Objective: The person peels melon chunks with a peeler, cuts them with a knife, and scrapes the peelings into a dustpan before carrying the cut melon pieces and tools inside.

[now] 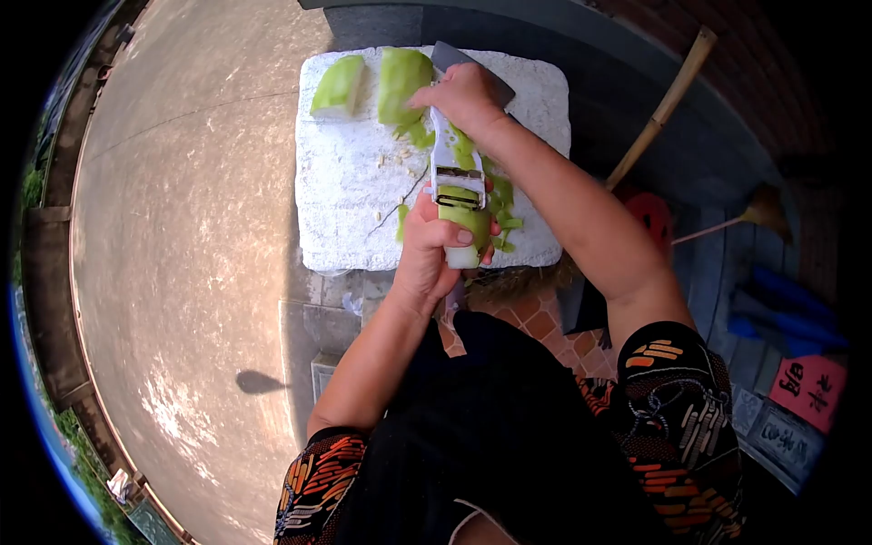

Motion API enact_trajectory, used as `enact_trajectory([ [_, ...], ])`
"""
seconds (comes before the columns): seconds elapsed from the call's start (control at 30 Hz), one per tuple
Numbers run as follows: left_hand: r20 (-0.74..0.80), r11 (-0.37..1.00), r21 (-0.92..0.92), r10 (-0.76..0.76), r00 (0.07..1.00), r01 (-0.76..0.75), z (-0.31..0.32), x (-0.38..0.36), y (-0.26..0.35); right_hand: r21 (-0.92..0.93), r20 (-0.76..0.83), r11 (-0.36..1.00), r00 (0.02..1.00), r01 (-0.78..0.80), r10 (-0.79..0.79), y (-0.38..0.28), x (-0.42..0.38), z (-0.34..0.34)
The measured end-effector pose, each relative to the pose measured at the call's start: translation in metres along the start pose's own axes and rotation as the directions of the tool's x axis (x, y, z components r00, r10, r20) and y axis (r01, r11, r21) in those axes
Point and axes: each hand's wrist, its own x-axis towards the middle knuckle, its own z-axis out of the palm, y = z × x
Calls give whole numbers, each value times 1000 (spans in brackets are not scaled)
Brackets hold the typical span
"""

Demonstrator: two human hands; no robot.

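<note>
Melon chunks (pixel 468 221) number three, one clasped by the left hand (pixel 425 241); the right hand (pixel 463 98) grips one peeler (pixel 445 145); the pink sign (pixel 811 396) is unreadable.

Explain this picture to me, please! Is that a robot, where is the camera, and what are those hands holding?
There's no robot here, just a person using two bare hands. The camera is worn on the person's head, looking forward and down, so you see almost what they see. The picture looks curved, with black corners.

The left hand, lower down, holds a pale green piece of what looks like a vegetable. The right hand, further away, grips a white peeler, whose head is against that piece.

On the rough white slab are two bigger green chunks, thin green peelings and a flat grey blade, partly hidden by the right hand.
</note>
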Motion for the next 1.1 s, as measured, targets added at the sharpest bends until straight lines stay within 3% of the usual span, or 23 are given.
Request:
enact_trajectory([
  [0.1,47,999,14,-31,998,31,7,-6,4,-7,-72,999,997,-40,40,21,32,-11],
  [0.17,81,997,80,-31,996,24,5,-7,2,-122,-207,992,978,-17,-9,30,48,-28],
  [0.23,104,996,72,-59,993,52,3,-2,6,-72,-232,997,973,-19,1,31,54,-42],
  [0.33,45,998,56,-25,999,23,-5,8,8,-102,-333,995,941,25,-58,26,56,-46],
  [0.43,127,988,-63,-132,983,141,-4,13,14,-7,-314,1000,949,25,-26,23,52,-38],
  [0.57,23,980,117,-167,986,163,-16,20,2,-16,-83,1000,997,1,-3,3,25,-22],
  [0.73,8,967,239,-95,995,91,-7,4,2,-49,22,996,997,-75,76,14,29,-27],
  [0.77,3,968,244,-64,998,61,-2,1,5,-159,-104,986,994,-49,33,15,32,-36],
  [0.87,16,980,180,-84,996,80,0,-5,7,84,-169,994,981,-77,90,40,48,-45],
  [1.1,70,989,117,-98,993,89,-1,3,8,77,-112,992,990,97,-88,9,4,-17],
])
